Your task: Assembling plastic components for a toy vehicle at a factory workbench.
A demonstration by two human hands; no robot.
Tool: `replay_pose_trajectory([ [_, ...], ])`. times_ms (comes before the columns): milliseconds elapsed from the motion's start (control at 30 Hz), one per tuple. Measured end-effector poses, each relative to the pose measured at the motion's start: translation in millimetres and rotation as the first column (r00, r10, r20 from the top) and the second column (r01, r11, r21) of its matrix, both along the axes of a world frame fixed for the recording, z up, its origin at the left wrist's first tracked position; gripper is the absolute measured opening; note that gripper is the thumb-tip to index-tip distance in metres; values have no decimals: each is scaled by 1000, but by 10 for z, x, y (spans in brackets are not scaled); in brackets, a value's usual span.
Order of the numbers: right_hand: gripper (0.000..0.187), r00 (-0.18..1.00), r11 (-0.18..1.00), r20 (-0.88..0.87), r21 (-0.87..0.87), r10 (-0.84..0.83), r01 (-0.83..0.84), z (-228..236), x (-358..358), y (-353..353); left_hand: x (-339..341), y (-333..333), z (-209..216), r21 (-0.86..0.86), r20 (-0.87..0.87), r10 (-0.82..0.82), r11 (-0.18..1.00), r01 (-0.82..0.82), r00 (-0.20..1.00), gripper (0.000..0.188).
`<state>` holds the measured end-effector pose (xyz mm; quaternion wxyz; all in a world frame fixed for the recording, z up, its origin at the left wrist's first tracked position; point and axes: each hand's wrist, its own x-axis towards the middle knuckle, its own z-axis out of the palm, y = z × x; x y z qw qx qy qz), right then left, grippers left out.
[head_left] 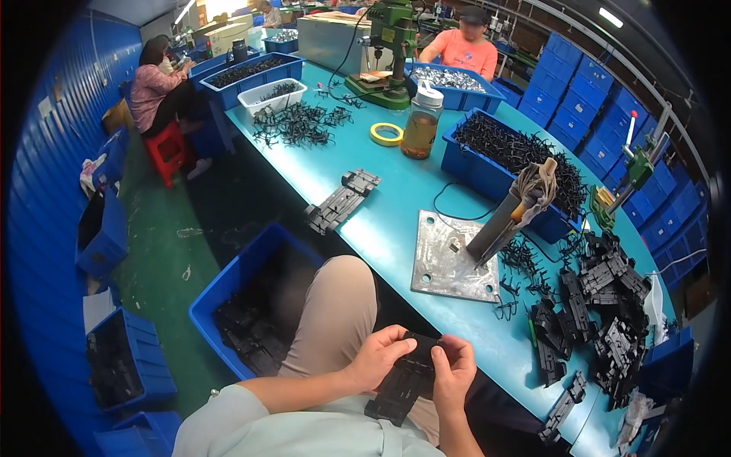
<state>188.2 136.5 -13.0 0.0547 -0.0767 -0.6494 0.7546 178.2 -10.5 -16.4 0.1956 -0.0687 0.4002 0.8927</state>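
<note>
A seated person's left hand (pixel 384 356) and right hand (pixel 455 367) held a long black plastic part (pixel 398 392) above the lap, beside the near edge of a turquoise bench (pixel 381 236). The fingers of both hands were closed on its far end, one hand at each side, with the thumbs on top. On the bench ahead lay a square metal plate (pixel 438 266) with a dark, leaning post (pixel 491 231). A similar loose part (pixel 343 200) lay farther left at the edge; a heap of black parts (pixel 609 293) lay to the right. Beyond the plate, a blue bin (pixel 461 161) held small black pieces. Left of the knee, a blue crate (pixel 228 286) contained more black parts.
</note>
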Motion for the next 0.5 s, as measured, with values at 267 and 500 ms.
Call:
replay_pose_trajectory([
  [267, 24, 817, 658, -527, 705, 234, 267, 257, -30, -75, -126, 12, 123, -59, -128, 150, 986, -158, 980, 7],
  [500, 44, 845, 569, -456, 788, 280, 236, 286, -83, -43, -129, 43, 276, -91, -190, 42, 994, -61, 981, 14],
])
